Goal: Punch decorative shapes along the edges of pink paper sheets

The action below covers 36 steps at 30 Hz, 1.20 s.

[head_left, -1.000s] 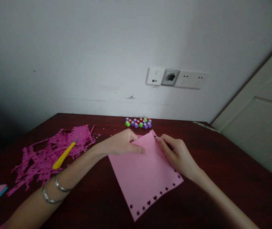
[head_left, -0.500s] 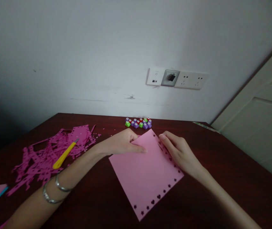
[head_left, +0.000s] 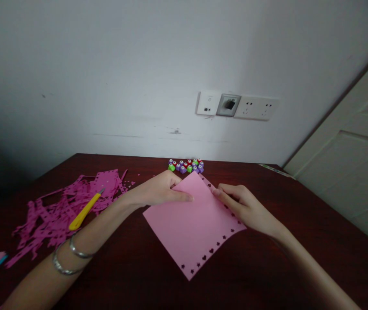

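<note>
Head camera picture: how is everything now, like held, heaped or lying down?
Pink sheet: held, holes along two edges.
Left hand: gripping the sheet.
Right hand: gripping its holed edge.
Pink scraps: holed, loosely heaped.
Yellow-handled tool: lying on the scraps, metal tip showing.
Small coloured pieces: clustered together.
Bracelets: worn.
Double socket: nothing plugged in.
</note>
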Each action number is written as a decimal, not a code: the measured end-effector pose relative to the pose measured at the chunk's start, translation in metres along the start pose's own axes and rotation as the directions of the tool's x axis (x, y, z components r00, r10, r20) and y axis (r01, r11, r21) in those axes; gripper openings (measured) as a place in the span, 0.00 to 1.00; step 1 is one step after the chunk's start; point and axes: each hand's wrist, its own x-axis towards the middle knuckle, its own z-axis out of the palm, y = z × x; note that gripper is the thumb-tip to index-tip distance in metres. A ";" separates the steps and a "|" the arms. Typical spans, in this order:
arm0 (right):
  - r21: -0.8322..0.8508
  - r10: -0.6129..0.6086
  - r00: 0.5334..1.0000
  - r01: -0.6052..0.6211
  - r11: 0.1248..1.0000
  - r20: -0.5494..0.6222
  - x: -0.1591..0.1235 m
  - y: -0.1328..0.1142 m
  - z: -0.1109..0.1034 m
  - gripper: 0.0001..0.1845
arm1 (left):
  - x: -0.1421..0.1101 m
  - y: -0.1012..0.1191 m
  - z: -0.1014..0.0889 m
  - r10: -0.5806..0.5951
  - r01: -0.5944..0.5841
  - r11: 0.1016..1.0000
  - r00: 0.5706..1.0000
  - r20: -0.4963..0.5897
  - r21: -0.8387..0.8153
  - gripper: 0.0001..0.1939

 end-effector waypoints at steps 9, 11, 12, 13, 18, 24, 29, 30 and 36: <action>-0.024 0.034 0.996 -0.036 0.999 -0.088 0.001 0.005 -0.001 0.20 | 0.001 -0.001 0.000 -0.002 0.002 1.000 1.000 0.003 -0.011 0.17; 0.002 0.044 0.994 -0.044 0.999 -0.097 0.000 0.003 -0.003 0.20 | 0.001 -0.001 -0.001 0.005 -0.005 1.000 1.000 -0.003 -0.010 0.18; 0.028 0.054 0.995 -0.052 0.998 -0.083 -0.001 0.001 -0.004 0.19 | 0.002 -0.002 -0.001 0.012 -0.012 1.000 1.000 -0.014 -0.011 0.18; 0.062 0.067 0.996 -0.064 0.996 -0.056 -0.001 0.000 -0.006 0.18 | 0.002 -0.002 -0.002 0.020 -0.020 1.000 0.999 -0.034 -0.013 0.18; 0.272 0.161 0.987 -0.159 0.949 0.013 0.001 0.003 -0.014 0.18 | 0.007 -0.004 -0.002 0.050 -0.069 0.994 0.974 -0.219 -0.082 0.16; 0.367 0.225 0.962 -0.154 0.917 -0.158 0.002 0.012 -0.017 0.17 | 0.009 -0.006 -0.014 0.095 -0.090 0.995 0.988 -0.118 0.047 0.15; 0.309 0.216 0.974 -0.225 0.924 0.063 -0.005 -0.007 -0.012 0.14 | -0.007 0.008 -0.025 0.232 -0.133 0.937 0.929 -0.289 0.324 0.16; 0.298 0.218 0.971 -0.237 0.925 0.095 -0.006 -0.011 -0.009 0.14 | -0.010 0.012 -0.023 0.270 -0.159 0.923 0.917 -0.294 0.350 0.15; 0.349 0.189 0.953 -0.265 0.899 0.236 -0.011 -0.028 0.005 0.12 | -0.007 0.019 0.013 0.323 -0.301 0.899 0.946 -0.019 0.319 0.17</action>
